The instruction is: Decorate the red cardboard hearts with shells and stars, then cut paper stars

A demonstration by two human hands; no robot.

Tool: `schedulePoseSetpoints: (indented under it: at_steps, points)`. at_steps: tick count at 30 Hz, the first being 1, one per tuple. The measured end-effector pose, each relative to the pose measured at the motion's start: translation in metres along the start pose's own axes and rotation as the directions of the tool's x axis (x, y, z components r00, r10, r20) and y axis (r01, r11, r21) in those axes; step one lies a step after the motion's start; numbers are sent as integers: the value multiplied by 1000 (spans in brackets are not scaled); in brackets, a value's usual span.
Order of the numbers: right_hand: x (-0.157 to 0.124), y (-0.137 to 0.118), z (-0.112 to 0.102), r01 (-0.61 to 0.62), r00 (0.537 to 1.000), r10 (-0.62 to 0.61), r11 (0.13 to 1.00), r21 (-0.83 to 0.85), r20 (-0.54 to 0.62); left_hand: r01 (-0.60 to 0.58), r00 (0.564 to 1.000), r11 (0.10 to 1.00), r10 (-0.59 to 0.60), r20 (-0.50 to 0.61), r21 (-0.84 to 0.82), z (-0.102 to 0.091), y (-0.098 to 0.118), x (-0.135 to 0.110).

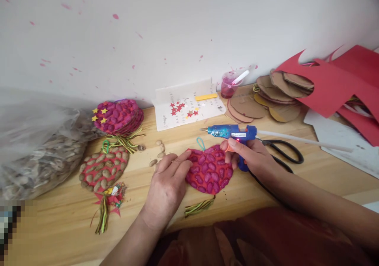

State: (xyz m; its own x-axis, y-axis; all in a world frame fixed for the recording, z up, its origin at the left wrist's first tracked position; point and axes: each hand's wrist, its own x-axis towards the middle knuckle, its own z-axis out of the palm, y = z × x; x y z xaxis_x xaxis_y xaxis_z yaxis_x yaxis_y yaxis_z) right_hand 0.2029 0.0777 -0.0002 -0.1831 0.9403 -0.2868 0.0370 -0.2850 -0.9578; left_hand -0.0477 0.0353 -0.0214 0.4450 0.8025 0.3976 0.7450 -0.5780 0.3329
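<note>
In my right hand [247, 155] is a blue hot glue gun [226, 131], its metal nozzle pointing left and a small red light glowing. A long white glue stick [302, 139] sticks out of its back. My left hand [170, 175] grips the left edge of a round red ornament [209, 169] covered with purple-painted peanuts. Its left thumb is hidden. A light-blue hanging loop [200, 143] tops the ornament, and a yellow-green and black tassel [199, 207] lies below it. The right fingertips are close to the ornament's upper right edge; I cannot tell whether they touch.
Left are a bag of peanuts [35, 163], a plain peanut ornament [103, 169] and stacked purple ornaments [118, 116]. Behind lie paper with stars [166, 117] and a cup [227, 90]. Cardboard discs [247, 106], scissors [287, 149] and red paper [328, 86] are right.
</note>
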Motion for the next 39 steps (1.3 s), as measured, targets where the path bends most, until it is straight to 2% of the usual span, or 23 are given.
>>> schedulePoseSetpoints:
  at_steps: [14,22,32,35,39]
  points:
    - [1,3,-1,9,1000,-9,1000,-3,6,5,1000,1000,-5,-9,22,3,4,1]
    - [0,1,0,12,1000,-12,1000,4,6,-26,998,992,20,52,126,-1,8,0]
    - [1,0,0,10,1000,-10,1000,2,0,15,999,995,-19,38,97,1,9,1]
    - [1,0,0,17,1000,-17,1000,1,1,6,1000,995,-7,9,100,0,9,2]
    - [1,1,0,16,1000,-16,1000,-4,-1,38,995,995,-29,-98,90,-3,7,2]
